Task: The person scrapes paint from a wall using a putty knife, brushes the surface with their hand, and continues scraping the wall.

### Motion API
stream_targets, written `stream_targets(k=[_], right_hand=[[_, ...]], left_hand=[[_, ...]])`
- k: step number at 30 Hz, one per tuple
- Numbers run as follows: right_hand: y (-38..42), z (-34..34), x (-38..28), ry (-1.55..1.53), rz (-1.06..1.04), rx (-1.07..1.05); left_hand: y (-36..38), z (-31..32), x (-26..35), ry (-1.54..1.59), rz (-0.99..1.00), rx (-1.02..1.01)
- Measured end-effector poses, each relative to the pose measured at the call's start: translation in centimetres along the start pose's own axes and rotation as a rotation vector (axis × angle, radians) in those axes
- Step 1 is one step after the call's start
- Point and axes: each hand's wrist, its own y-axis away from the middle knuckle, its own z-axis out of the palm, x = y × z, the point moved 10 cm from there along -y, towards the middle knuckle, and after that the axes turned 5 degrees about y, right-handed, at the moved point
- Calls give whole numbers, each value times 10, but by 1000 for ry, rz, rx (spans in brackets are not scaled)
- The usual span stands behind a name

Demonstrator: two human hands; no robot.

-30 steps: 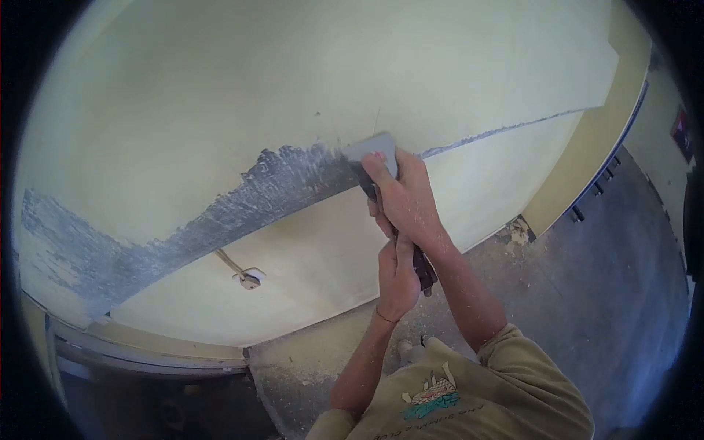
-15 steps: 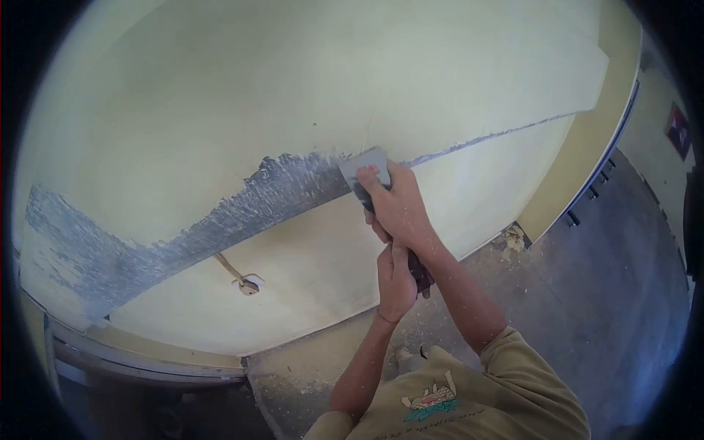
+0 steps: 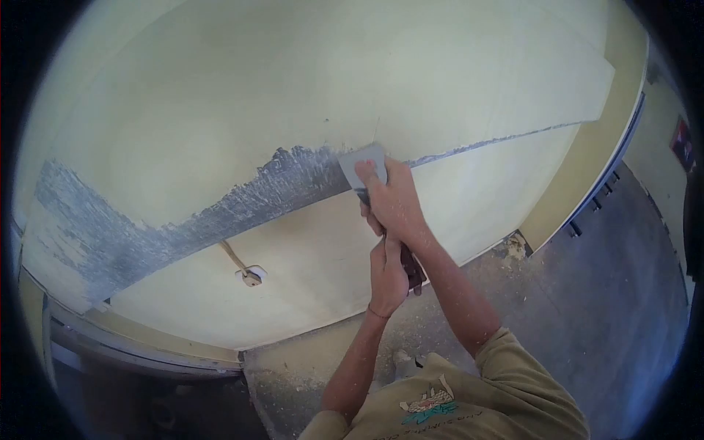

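My right hand (image 3: 396, 198) is closed on a scraper with a wide flat metal blade (image 3: 352, 163), its fingers pressed on the blade's face. The blade lies against the wall, at the right end of a rough grey stripped band (image 3: 301, 178). Just below, my left hand (image 3: 389, 277) is wrapped round a dark reddish-brown handle (image 3: 412, 270), which seems to belong to the same scraper; the join is hidden by my right hand and wrist. Pale cream paint (image 3: 220, 95) covers the wall above the band.
Below the band, a recessed pale wall (image 3: 315, 257) carries a small fitting (image 3: 251, 276) with a cable. Flakes lie on the grey floor (image 3: 469, 301) around my feet. A dark-edged ledge (image 3: 147, 352) runs at lower left. On the right is a wall edge with dark brackets (image 3: 576, 229).
The view has shifted slightly, so the wall appears a little further right. Both hands keep their hold, and the blade stays at nearly the same part of the grey band.
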Motion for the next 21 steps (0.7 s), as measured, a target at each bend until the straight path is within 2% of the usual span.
stream_targets(k=[7, 9, 12, 16, 18, 19, 20, 21], right_hand=[[1, 3, -5, -35, -34, -60], [2, 4, 8, 43, -9, 16], [-5, 8, -4, 30, -45, -54], [1, 9, 6, -37, -93, -105], [17, 11, 68, 45, 20, -129], [38, 11, 103, 86, 90, -213], [54, 2, 157, 225, 38, -205], [81, -14, 203, 297, 45, -185]], left_hand=[[7, 10, 17, 19, -52, -37], [8, -1, 5, -17, -49, -19], [-6, -5, 11, -96, 57, 3], [9, 3, 10, 40, -6, 3], [32, -11, -39, -105, -128, -84], [48, -33, -95, -276, -207, -189], [73, -60, -140, -406, -245, -205], [106, -90, -197, -299, -351, -320]])
